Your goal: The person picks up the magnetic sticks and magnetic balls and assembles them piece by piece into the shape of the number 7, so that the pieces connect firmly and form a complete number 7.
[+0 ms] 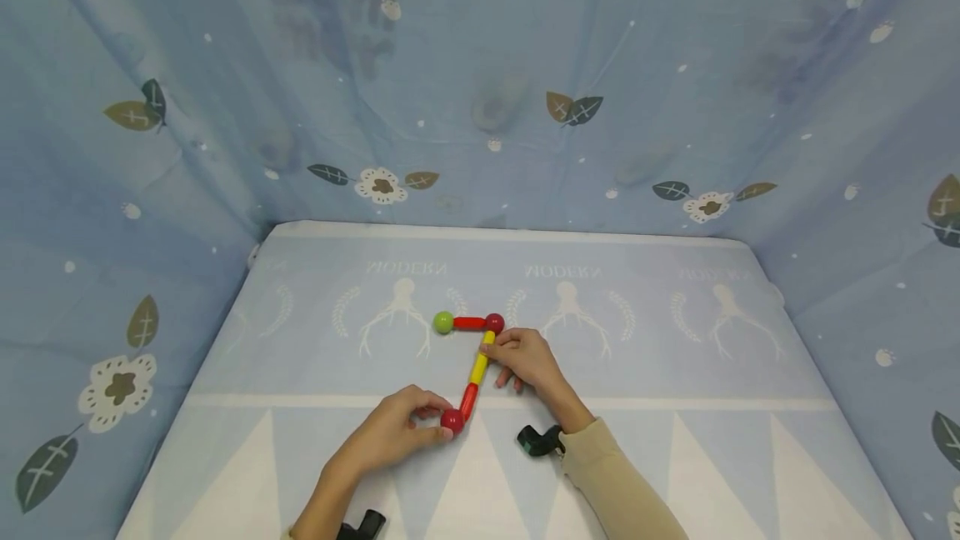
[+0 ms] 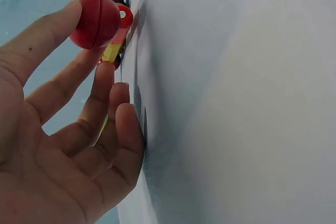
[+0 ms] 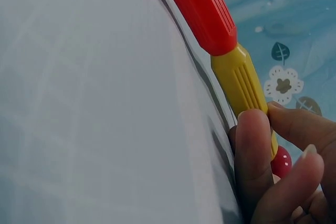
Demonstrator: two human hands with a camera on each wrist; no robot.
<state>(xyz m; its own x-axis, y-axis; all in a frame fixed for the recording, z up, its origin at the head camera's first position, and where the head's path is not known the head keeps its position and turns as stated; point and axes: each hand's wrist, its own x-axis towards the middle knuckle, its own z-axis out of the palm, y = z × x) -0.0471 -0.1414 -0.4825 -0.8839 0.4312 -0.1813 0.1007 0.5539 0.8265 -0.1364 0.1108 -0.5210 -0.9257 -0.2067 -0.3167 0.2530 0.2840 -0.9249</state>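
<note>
My left hand (image 1: 397,430) pinches a red ball (image 1: 452,421) between thumb and fingertip. In the left wrist view its other fingers curve loosely below that ball. A red ridged rod (image 1: 468,401) runs from the ball and joins end to end with a yellow ridged rod (image 3: 239,80). My right hand (image 1: 528,358) pinches the yellow rod between thumb and finger. At the rod's far end sits a darker red ball (image 1: 494,322). From there another red rod (image 1: 469,323) leads left to a green ball (image 1: 443,322). Fingers cover part of the yellow rod.
A pale blue and white patterned cloth covers the table (image 1: 637,365). Blue fabric with leaves and flowers (image 1: 480,107) hangs behind and at both sides. Black wrist devices (image 1: 540,441) are worn below both hands.
</note>
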